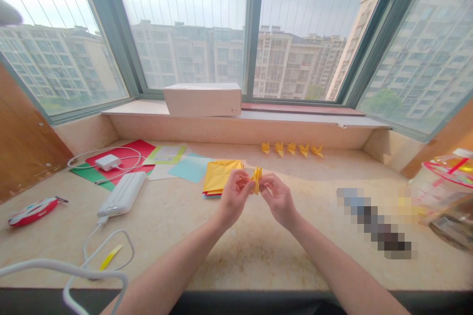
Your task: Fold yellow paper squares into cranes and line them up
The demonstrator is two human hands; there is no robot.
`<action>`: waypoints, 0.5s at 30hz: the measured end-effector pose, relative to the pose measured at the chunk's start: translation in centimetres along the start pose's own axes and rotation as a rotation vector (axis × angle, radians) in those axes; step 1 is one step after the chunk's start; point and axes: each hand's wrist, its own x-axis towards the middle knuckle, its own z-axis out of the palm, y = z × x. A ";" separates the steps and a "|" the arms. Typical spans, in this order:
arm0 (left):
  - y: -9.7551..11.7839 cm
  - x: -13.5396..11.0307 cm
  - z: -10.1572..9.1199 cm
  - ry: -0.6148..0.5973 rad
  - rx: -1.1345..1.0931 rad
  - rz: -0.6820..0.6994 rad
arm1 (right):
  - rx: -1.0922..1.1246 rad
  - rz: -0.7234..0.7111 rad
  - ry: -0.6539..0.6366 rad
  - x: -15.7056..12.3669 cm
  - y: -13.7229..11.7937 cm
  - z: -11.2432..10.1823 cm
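Folding seems mid-way: left hand (232,196) and right hand (278,198) each have a closed grip on the paper (256,178); next crease probably needs aligned edges.

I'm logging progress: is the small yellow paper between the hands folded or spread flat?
Folded: the small yellow paper piece is a narrow, creased shape pinched between the left hand and right hand.

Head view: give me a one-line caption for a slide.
Left hand and right hand pinch a folded yellow paper piece above the counter; five yellow paper figures stand in a row behind.
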 end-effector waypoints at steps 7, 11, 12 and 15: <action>1.2 -0.3 -0.4 -0.073 0.234 0.086 | -0.084 -0.018 0.026 0.1 -0.4 0.0; 1.0 -0.2 -0.6 -0.096 0.298 0.122 | -0.132 -0.029 0.059 0.2 -0.6 -0.1; 0.9 -0.2 -0.6 -0.088 0.312 0.131 | -0.135 -0.028 0.064 0.2 -0.7 -0.1; 0.8 -0.1 -0.5 -0.069 0.348 0.159 | -0.135 -0.015 0.075 0.3 -0.8 -0.1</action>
